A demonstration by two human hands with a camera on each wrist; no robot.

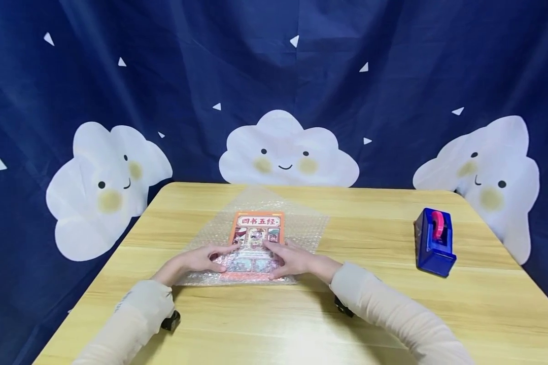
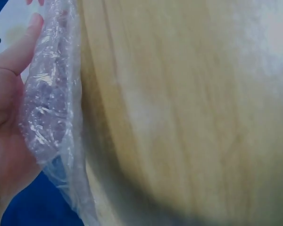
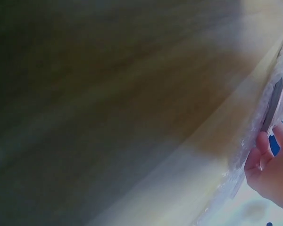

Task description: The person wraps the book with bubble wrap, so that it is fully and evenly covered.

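An orange book [image 1: 257, 221] with red characters and pictures on its cover lies on a sheet of bubble wrap [image 1: 308, 228]. Clear wrap covers the book's lower part, while its top shows brighter. My left hand [image 1: 204, 257] rests at the book's left side, thumb and fingers spread over the wrap. On the right side, my right hand [image 1: 294, 259] touches the wrap and the book's edge with spread fingers. The left wrist view shows the crinkled wrap [image 2: 52, 89] beside the thumb. In the right wrist view, fingertips touch the wrapped book's dark edge [image 3: 273, 106].
A blue tape dispenser [image 1: 435, 243] with a pink roll stands toward the table's right side. The wooden table [image 1: 365, 213] has rounded far corners. Behind it hangs a dark blue curtain [image 1: 255, 61] with white clouds and triangles.
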